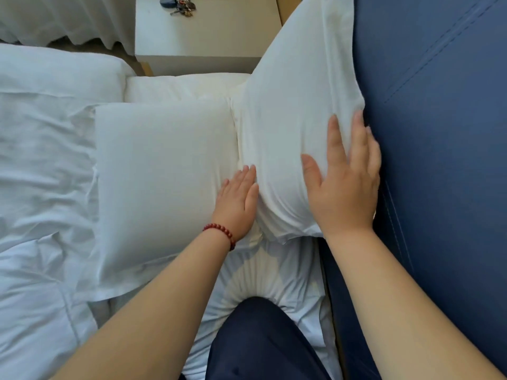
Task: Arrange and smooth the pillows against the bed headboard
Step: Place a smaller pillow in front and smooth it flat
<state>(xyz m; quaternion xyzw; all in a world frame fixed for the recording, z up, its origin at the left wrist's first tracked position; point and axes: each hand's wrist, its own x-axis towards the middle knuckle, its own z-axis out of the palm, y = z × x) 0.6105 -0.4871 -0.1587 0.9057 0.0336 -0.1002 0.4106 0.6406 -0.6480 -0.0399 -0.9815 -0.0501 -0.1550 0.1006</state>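
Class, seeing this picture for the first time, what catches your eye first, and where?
The right hand lies flat on the white pillow propped against the blue headboard on the right. The left hand, wearing a red bead bracelet, rests on the flat pillow beside it. Keys lie on the nightstand at the top.

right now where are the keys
In the head view the keys lie top centre on the white bedside table, left of the pillow leaning on the blue headboard.
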